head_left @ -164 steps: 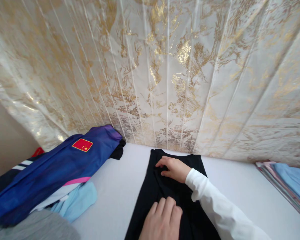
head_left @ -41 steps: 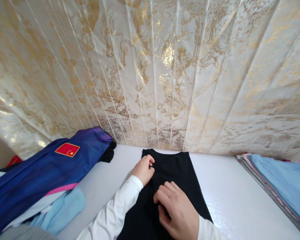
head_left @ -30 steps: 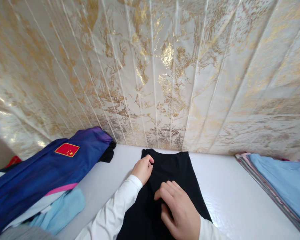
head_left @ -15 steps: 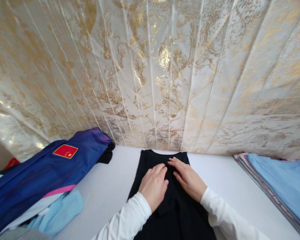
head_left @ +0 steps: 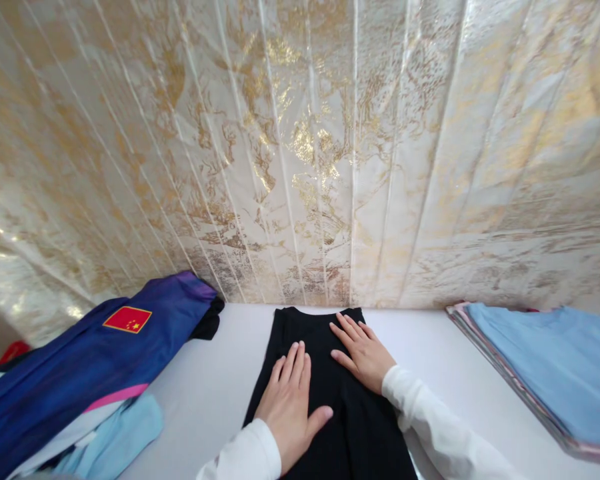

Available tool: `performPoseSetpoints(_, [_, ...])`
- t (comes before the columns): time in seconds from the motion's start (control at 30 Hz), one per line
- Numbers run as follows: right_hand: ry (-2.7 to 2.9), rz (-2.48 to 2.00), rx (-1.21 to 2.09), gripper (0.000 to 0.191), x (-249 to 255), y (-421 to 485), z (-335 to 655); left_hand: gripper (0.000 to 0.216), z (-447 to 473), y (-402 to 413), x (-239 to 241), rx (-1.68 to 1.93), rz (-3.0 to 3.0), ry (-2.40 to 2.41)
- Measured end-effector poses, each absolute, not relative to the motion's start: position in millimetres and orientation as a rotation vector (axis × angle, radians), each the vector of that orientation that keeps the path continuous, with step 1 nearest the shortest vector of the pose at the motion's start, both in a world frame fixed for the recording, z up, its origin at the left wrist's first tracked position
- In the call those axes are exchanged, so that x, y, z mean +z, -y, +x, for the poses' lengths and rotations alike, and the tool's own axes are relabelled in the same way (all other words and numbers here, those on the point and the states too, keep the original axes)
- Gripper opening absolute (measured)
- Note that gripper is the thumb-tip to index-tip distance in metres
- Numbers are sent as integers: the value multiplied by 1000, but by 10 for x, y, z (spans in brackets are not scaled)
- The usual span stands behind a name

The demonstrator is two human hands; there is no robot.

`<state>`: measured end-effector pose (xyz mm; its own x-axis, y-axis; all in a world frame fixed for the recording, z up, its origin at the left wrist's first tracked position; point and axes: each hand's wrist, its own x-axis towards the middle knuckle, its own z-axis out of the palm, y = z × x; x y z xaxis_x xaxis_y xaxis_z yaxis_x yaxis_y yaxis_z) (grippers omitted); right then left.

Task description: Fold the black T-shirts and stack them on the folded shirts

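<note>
Step in hand, as judged: a smoothing of the black garment, on which both palms are laid. By the next move, light, even pressure is probably called for, so that the cloth is flattened without being dragged; for any lifting, an edge would first have to be pinched.

Items, left to right:

Blue shirt, with red patch: heaped with other clothes, well apart from the left hand, to its left. Pale blue cloth: partly covered by the shirt, on the side towards the left hand.

Left hand: spread flat, thumb splayed, nothing gripped; placed on the garment's left part.

Black garment: laid out beneath and between both hands, its dipped far edge just beyond the fingertips; near end cut off from view.

Right hand: spread flat, fingers extended, nothing gripped; placed near the garment's far right corner.

Stack: folded clothes, topped in light blue, well apart from the right hand, to its right.
</note>
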<state>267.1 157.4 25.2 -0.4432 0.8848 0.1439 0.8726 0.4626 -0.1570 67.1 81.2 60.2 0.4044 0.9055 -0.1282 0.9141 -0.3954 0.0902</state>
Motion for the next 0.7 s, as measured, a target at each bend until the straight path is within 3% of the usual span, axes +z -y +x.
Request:
performPoseSetpoints(0.17, [2486, -1526, 102, 64, 231, -1585, 2669, 68, 601, -720, 684, -61, 2506, -1585])
performPoseSetpoints(0.33, [2503, -1537, 109, 65, 232, -1595, 2671, 23, 463, -718, 797, 138, 2549, -1524])
performPoseSetpoints(0.7, [2499, -1537, 98, 65, 213, -1595, 2674, 12, 375, -799, 785, 214, 2600, -1377])
